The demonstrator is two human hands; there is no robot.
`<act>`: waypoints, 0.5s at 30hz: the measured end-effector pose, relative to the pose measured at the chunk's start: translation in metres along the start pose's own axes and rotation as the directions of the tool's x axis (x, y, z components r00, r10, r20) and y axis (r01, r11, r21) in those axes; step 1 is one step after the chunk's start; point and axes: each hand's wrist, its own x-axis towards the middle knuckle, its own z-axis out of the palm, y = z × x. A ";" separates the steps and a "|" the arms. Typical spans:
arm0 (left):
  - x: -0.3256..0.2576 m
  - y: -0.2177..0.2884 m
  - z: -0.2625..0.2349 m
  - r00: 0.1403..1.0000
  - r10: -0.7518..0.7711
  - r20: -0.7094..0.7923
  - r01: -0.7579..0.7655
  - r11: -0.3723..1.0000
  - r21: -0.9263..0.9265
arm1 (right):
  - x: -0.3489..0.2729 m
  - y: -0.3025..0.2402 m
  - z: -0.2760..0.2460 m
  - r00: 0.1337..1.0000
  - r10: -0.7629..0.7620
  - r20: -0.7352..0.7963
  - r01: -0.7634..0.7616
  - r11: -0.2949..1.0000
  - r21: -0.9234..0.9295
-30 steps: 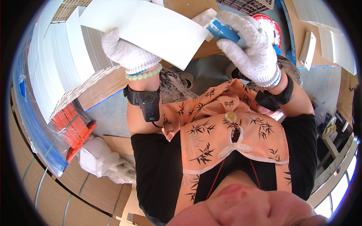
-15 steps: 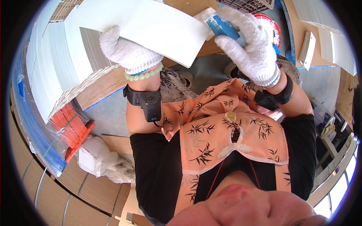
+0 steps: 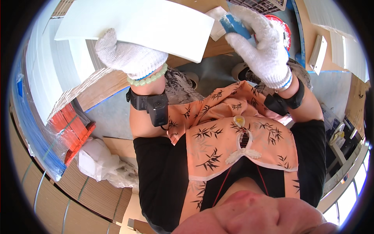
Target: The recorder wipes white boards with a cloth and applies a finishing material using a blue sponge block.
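A long white board (image 3: 156,25) lies slanted across the upper left, its right end free in the air. My gloved left hand (image 3: 130,56) grips it from the near side, thumb raised at the left and the other fingers hidden under it. In my gloved right hand (image 3: 267,48) is a flat blue scraper-like tool (image 3: 235,25) smeared with white, held between thumb and fingers. Its exact kind is not clear. A gap separates this tool from the board's right end.
Stacked white boards (image 3: 58,74) fill the left side. A red-rimmed bucket (image 3: 287,29) with white stuff stands behind my right hand, near a dark crate (image 3: 265,4). A narrow white piece (image 3: 318,54) rests on cardboard at right. Orange wrapped packs (image 3: 72,130) and plastic bags (image 3: 99,162) lie lower left.
The white board has shifted left with my left hand. My right hand has moved slightly right with the blue tool, and the gap to the board's end has widened.
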 end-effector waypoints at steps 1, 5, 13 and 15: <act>0.001 -0.001 -0.001 0.999 0.028 0.026 -0.031 0.992 0.122 | -0.005 0.001 -0.001 0.996 0.064 0.062 -0.074 0.981 0.177; 0.002 0.001 -0.017 0.964 -0.086 -0.253 -0.003 0.943 -0.333 | -0.015 0.010 0.011 0.992 0.046 0.118 -0.111 0.767 0.632; -0.007 0.000 -0.009 0.977 -0.024 -0.211 -0.024 0.975 -0.222 | -0.012 0.006 0.007 0.951 0.129 0.281 -0.298 0.622 0.724; -0.001 -0.007 0.014 0.935 0.007 -0.355 -0.039 0.996 -0.084 | -0.011 0.008 0.008 0.943 0.138 0.302 -0.321 0.610 0.725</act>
